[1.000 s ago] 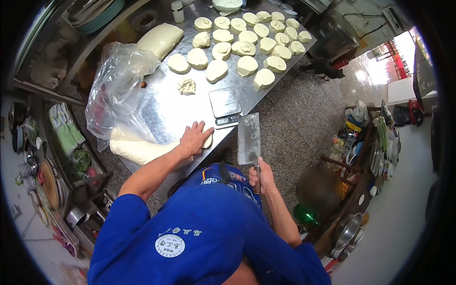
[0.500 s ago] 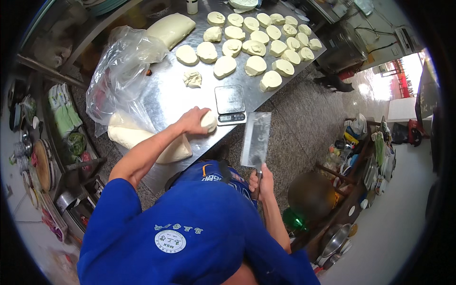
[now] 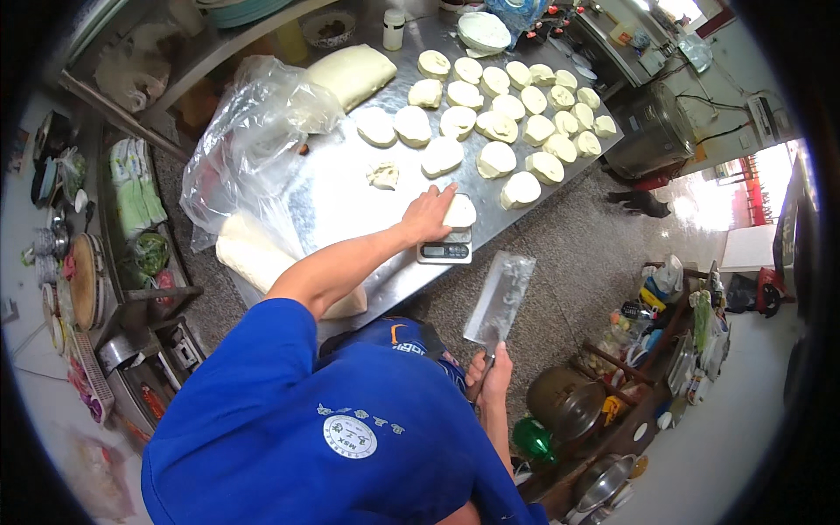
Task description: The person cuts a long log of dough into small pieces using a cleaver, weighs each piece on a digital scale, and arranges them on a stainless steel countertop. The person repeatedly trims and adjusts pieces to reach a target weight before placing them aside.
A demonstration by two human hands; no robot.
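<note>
The left hand (image 3: 426,214) has moved from the big dough log near the person's body over to the small grey kitchen scale (image 3: 446,248), and it is now setting a soft white lump of dough (image 3: 460,211) on top of it. The fingers of this hand are lying flat and loose over the lump, pressing it down, not squeezing it. This looks like a freshly cut piece being weighed.

The right hand (image 3: 492,378) is staying low, off the edge of the shiny steel desk (image 3: 337,197). Its fingers are clenched around the handle of a wide steel cleaver (image 3: 500,298), and the flat blade is pointing up toward the scale.

Just beyond the left fingertips, many round white dough pieces (image 3: 499,114) are sitting in rows. A tiny scrap of dough (image 3: 382,175) is lying to the left of those fingers. Back toward the elbow, the long white dough log (image 3: 262,262) is resting at the near edge of the desk, partly under a crumpled clear plastic bag (image 3: 254,144). A second pale block of dough (image 3: 352,74) is lying farther away.
</note>
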